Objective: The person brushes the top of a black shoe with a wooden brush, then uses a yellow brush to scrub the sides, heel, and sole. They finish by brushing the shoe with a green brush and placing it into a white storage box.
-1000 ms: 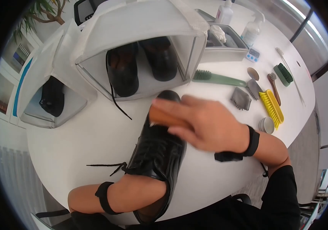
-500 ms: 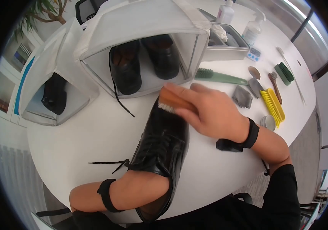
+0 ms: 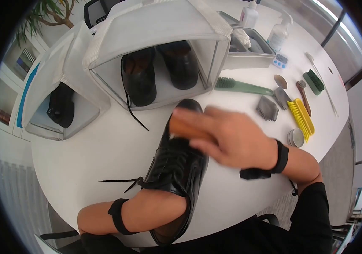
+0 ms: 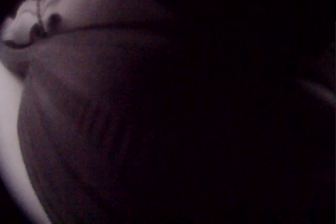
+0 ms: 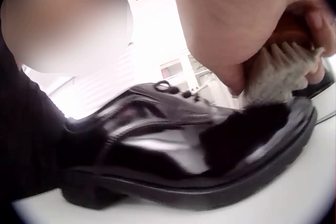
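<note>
A glossy black lace-up leather shoe point(image 3: 164, 169) lies on the table with its toe pointing away from me. My left hand point(image 3: 164, 207) reaches into its opening, fingers hidden inside; the left wrist view is mostly dark. My right hand point(image 3: 242, 137), blurred, grips a wooden shoe brush point(image 3: 187, 128) over the toe end. In the right wrist view the pale bristles point(image 5: 278, 74) meet the upper just behind the toe cap, with thumb and fingers round the wooden back. One loose lace point(image 3: 119, 181) trails to the left.
Two black shoes stand in an open white fabric box point(image 3: 155, 21); another dark shoe sits in a smaller box point(image 3: 62, 46). To the right lie a green-handled brush point(image 3: 248, 87), a yellow brush point(image 3: 300, 118), a round tin point(image 3: 295, 137) and several other brushes. Behind stands a metal tray point(image 3: 248, 61).
The brush moved up toward the toe tip half a second ago, then back down toward the laces. The right hand moved with it; left hand and shoe stay nearly in place.
</note>
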`<state>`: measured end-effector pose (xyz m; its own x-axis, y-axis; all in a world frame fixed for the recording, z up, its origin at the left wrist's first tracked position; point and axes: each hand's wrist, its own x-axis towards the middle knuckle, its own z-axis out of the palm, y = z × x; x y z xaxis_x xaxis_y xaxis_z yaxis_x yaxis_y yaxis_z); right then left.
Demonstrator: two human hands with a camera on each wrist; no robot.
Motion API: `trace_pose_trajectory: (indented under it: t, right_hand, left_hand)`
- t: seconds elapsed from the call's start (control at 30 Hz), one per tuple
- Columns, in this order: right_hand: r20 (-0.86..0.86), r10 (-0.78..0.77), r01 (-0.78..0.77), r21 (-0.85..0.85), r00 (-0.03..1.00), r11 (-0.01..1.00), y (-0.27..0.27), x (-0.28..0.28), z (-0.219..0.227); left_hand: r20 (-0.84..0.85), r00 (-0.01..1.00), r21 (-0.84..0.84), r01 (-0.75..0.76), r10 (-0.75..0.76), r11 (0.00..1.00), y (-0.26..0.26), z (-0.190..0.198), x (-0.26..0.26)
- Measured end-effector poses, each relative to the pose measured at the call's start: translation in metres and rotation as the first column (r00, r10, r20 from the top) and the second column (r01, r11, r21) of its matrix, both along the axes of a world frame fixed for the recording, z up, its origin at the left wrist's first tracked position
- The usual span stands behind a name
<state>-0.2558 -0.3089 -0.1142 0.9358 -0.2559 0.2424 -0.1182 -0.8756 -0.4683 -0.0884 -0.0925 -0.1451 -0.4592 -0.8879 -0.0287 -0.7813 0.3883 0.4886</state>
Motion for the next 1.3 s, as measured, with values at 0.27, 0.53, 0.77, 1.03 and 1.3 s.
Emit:
trace_pose_trajectory:
  t: [0.27, 0.53, 0.77, 1.03, 1.3]
  right_hand:
    - [-0.002, -0.177, 0.174, -0.159, 0.984, 0.972, -0.006, 0.006, -0.007]
    - [-0.014, -0.004, 0.004, 0.029, 1.0, 1.0, -0.005, 0.003, -0.005]
    - [0.067, -0.052, 0.059, -0.096, 0.996, 0.994, -0.002, 0.002, -0.008]
    - [0.012, -0.083, 0.083, -0.097, 0.997, 0.992, 0.003, 0.002, -0.005]
    - [0.01, -0.059, 0.06, -0.077, 0.998, 0.995, 0.004, 0.001, -0.005]
  left_hand:
    - [-0.034, 0.999, -0.033, -0.006, 0.005, 0.999, 0.0, -0.005, -0.001]
    - [-0.066, 0.998, -0.011, 0.002, -0.003, 1.0, 0.001, -0.01, 0.001]
    - [-0.038, 0.999, -0.027, 0.005, -0.006, 1.0, -0.001, -0.009, 0.001]
    - [0.003, 0.999, -0.051, 0.032, -0.032, 0.998, -0.004, 0.002, 0.001]
    - [0.01, 1.0, -0.082, 0.001, 0.0, 0.997, -0.003, -0.003, -0.001]
